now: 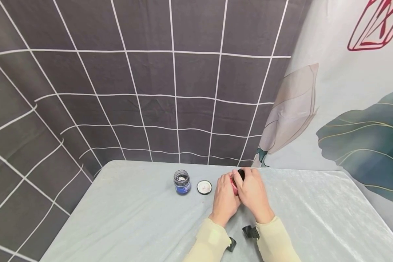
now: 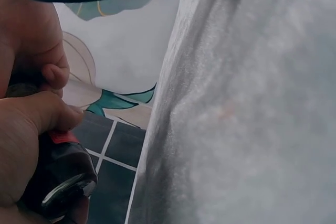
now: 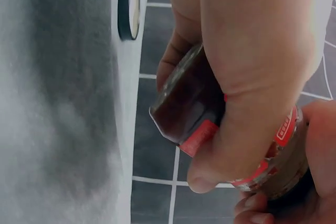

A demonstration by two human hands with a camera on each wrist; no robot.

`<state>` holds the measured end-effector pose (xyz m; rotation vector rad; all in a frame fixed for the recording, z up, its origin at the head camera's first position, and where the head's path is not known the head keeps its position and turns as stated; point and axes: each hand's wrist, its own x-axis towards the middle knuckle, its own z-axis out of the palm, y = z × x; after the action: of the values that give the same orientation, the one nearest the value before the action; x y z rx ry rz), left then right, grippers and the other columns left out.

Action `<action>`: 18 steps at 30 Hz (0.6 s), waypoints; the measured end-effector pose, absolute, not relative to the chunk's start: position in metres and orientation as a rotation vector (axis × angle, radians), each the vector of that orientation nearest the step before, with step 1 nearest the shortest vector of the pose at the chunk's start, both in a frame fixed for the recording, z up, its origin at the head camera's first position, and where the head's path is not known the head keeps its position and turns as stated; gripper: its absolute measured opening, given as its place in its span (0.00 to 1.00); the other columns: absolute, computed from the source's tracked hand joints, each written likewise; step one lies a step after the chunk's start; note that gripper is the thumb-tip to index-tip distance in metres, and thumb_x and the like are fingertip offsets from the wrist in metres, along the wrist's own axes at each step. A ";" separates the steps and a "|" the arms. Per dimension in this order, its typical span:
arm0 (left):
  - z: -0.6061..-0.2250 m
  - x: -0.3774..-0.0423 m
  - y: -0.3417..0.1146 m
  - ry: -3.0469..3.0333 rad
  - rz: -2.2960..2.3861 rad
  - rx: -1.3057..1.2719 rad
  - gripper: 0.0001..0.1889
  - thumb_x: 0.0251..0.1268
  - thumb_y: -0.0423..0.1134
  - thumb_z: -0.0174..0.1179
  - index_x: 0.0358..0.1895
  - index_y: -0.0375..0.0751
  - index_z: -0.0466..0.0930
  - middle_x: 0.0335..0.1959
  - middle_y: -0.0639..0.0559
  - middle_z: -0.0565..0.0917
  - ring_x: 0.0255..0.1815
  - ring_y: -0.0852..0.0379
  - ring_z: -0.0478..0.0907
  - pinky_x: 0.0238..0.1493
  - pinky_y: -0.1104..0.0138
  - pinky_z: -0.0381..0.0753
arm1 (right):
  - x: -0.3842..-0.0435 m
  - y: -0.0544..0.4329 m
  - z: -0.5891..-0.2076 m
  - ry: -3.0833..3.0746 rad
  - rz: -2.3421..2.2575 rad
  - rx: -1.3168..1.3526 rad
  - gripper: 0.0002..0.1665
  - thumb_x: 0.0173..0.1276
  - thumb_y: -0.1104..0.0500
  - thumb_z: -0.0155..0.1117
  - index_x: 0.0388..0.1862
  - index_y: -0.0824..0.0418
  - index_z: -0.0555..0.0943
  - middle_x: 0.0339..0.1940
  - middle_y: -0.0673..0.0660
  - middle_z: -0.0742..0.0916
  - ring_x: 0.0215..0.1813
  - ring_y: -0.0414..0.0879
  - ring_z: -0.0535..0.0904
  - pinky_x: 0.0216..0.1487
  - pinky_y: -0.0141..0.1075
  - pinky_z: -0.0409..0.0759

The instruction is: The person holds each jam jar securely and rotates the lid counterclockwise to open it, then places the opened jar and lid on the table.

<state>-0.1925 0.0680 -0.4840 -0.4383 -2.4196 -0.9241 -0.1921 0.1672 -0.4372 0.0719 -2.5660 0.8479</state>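
Note:
My left hand [image 1: 225,198] is wrapped around a glass jar [image 3: 191,98] of dark contents with a red label. It holds the jar tilted, with the glass base showing past the fingers in both wrist views. My right hand [image 1: 253,191] grips the jar's black lid [image 1: 240,175] at the other end. Both hands are close together near the table's far edge. To their left, a second jar [image 1: 182,187] with a blue label stands upright without a lid, some white stuff inside. Between it and my left hand, a round lid [image 1: 204,187] lies with its white inside facing up.
A pale grey cloth covers the table [image 1: 124,218]. Behind it hangs a dark curtain [image 1: 150,80] with white grid lines, and a leaf-patterned one [image 1: 291,109] on the right. Black wrist mounts [image 1: 250,231] stick out under the sleeves.

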 end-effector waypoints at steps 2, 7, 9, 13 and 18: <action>-0.484 -0.193 0.068 -2.412 -0.919 -0.438 0.27 0.51 0.37 0.71 0.56 0.35 0.74 0.45 0.47 0.80 0.48 0.50 0.77 0.55 0.62 0.77 | -0.192 0.166 -0.437 -2.574 0.861 0.056 0.28 0.78 0.49 0.53 0.53 0.75 0.78 0.45 0.72 0.80 0.49 0.66 0.77 0.52 0.57 0.75; -0.483 -0.192 0.068 -2.403 -0.936 -0.451 0.25 0.52 0.34 0.68 0.55 0.34 0.74 0.45 0.47 0.80 0.49 0.49 0.77 0.55 0.61 0.77 | -0.191 0.163 -0.438 -2.586 0.879 0.010 0.29 0.79 0.48 0.52 0.54 0.76 0.78 0.46 0.72 0.79 0.50 0.65 0.75 0.52 0.56 0.74; -0.483 -0.192 0.068 -2.402 -0.947 -0.455 0.24 0.53 0.33 0.66 0.55 0.34 0.74 0.46 0.46 0.80 0.49 0.49 0.77 0.55 0.61 0.77 | -0.191 0.162 -0.438 -2.589 0.884 -0.001 0.29 0.79 0.48 0.51 0.54 0.76 0.78 0.45 0.72 0.79 0.49 0.65 0.75 0.52 0.56 0.73; -0.482 -0.191 0.067 -2.407 -0.965 -0.457 0.23 0.55 0.33 0.65 0.55 0.34 0.74 0.46 0.46 0.80 0.49 0.49 0.77 0.55 0.61 0.77 | -0.191 0.161 -0.438 -2.598 0.891 -0.010 0.27 0.79 0.49 0.51 0.52 0.75 0.78 0.44 0.71 0.78 0.47 0.63 0.74 0.50 0.55 0.73; -0.482 -0.192 0.067 -2.422 -1.002 -0.450 0.22 0.55 0.32 0.63 0.55 0.34 0.74 0.47 0.46 0.80 0.49 0.49 0.77 0.55 0.60 0.76 | -0.191 0.161 -0.441 -2.588 0.886 0.017 0.27 0.78 0.50 0.52 0.53 0.75 0.78 0.44 0.70 0.78 0.47 0.63 0.73 0.49 0.55 0.74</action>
<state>-0.1921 0.0666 -0.4825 -0.4496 -2.4218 -1.0022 -0.1914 0.1613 -0.4412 0.0174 -2.5881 0.8859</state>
